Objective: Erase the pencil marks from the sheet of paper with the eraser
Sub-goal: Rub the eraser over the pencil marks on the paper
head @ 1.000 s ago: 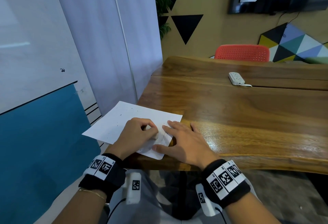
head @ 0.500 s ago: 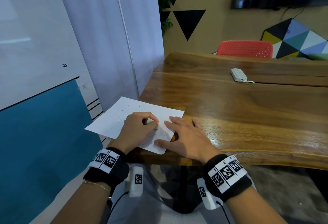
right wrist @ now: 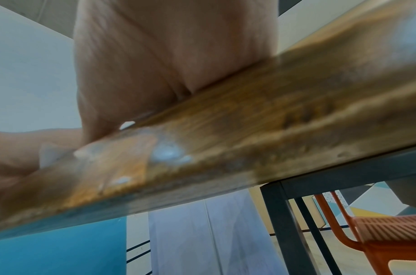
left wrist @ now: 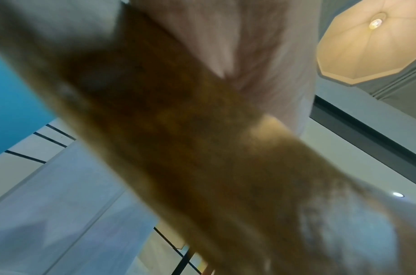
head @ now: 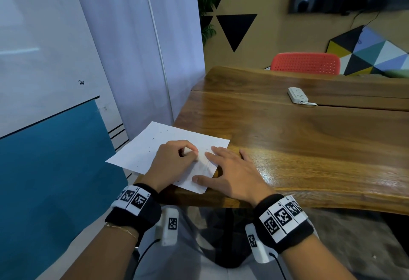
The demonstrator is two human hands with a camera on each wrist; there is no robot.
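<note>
A white sheet of paper (head: pixel 155 146) lies on the near left corner of the wooden table (head: pixel 298 142), its left part hanging over the table edge. Small dark specks dot the sheet, and faint pencil marks (head: pixel 205 165) show between my hands. My left hand (head: pixel 174 162) is curled with its fingertips pressed to the paper, pinching a pale eraser (head: pixel 188 151) that is mostly hidden. My right hand (head: pixel 230 173) lies flat, fingers spread, holding down the sheet's right corner. Both wrist views are blurred and show only the table edge (right wrist: pixel 225 148) from below.
A white power strip (head: pixel 297 95) lies at the far side of the table. A red chair (head: pixel 305 63) stands behind it. A blue and white wall panel (head: pixel 55 169) and curtains stand close on the left.
My left hand has shifted slightly over the paper while rubbing; the right hand has stayed pressed on the sheet. The head view has tilted a little.
</note>
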